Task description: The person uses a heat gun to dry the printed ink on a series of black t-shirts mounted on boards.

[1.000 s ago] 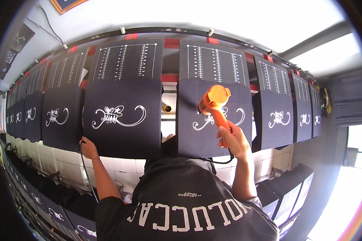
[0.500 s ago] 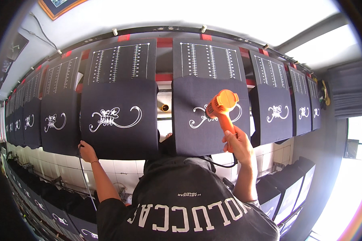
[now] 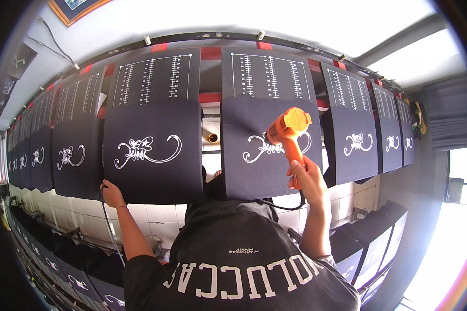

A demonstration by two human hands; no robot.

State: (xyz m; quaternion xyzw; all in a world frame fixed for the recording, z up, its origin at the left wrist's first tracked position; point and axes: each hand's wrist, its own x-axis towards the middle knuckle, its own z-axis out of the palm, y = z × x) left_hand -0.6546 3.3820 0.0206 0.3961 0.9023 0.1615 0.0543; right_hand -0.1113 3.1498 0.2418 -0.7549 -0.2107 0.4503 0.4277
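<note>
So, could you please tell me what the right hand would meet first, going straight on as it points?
Leading with the orange blower it holds, the right hand would probably meet the printed black cloth in front first, though depth is unclear.

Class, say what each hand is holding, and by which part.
The right hand holds the orange blower by its handle. The left hand holds a cord at the top of its visible stretch.

Gap between boards (image 3: 162, 79) left of heat gun (image 3: 289, 136)
</note>
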